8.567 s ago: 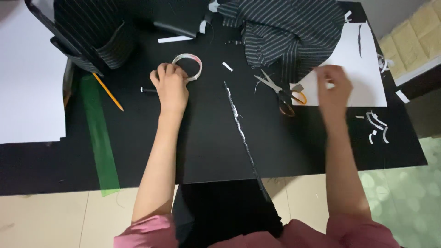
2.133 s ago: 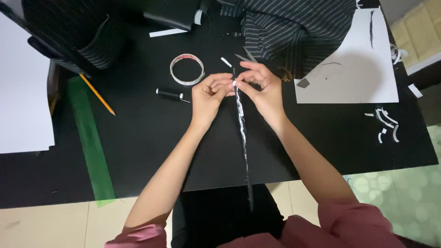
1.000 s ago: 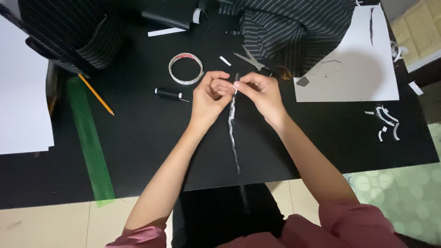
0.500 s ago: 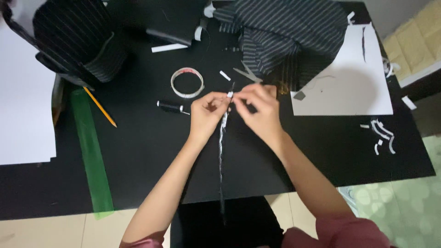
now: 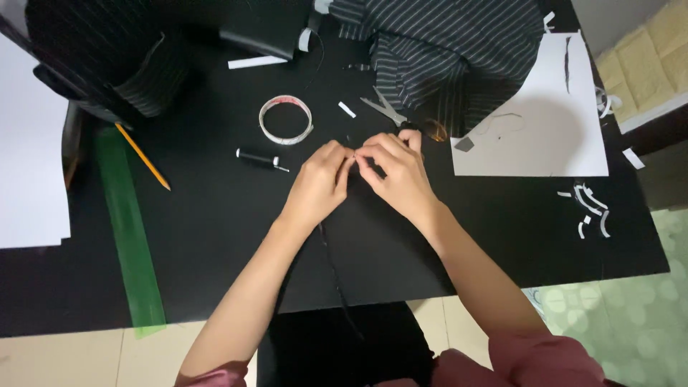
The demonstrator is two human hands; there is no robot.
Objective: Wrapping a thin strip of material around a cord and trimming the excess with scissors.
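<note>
Strip (image 5: 337,269) turned dark, two hands pinching

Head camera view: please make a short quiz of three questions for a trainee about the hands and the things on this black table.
1. True or false: both hands pinch the thin dark strip together.
2. Which thing lies nearest the left hand? A) tape ring B) pencil C) green ruler
3. Fill in: the scissors lie just beyond the ____ hand.

Key
1. True: the left hand and right hand meet on the top end of the thin dark strip.
2. A: the tape ring; pencil and green ruler lie farther left.
3. Right; scissors.
</note>
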